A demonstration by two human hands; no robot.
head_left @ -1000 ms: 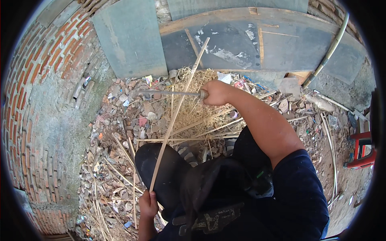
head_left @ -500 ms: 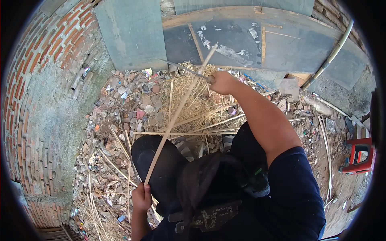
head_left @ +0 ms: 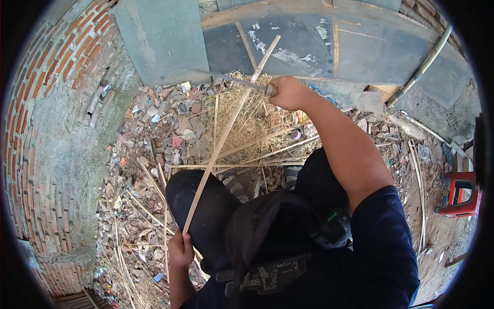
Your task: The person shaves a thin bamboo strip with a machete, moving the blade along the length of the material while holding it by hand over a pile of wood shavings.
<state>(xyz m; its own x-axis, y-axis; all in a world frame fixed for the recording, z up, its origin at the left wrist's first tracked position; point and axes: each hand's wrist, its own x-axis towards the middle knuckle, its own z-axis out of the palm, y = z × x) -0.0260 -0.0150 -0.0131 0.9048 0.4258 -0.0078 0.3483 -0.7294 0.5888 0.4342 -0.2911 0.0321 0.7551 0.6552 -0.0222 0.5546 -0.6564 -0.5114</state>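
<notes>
My left hand [head_left: 181, 250], low beside my left knee, is closed around the near end of a long pale bamboo strip [head_left: 218, 146]. The strip slants up and to the right across that knee, its far end before the grey panels. My right hand [head_left: 290, 93] grips the wooden handle of a long-bladed knife [head_left: 242, 81]. Its blade points left and crosses the strip's upper part; whether the edge touches the strip I cannot tell. Beneath them lies a heap of curly pale shavings [head_left: 257, 116].
Several bamboo strips [head_left: 303, 142] lie across the rubble near my feet and to the left. A brick wall [head_left: 56, 154] stands at the left, grey panels [head_left: 381, 56] at the far side. At the right is a red plastic stool [head_left: 459, 194].
The strip's far end has moved away and up. My right hand and the knife have shifted slightly upward in the view. My left hand keeps its grip on the strip.
</notes>
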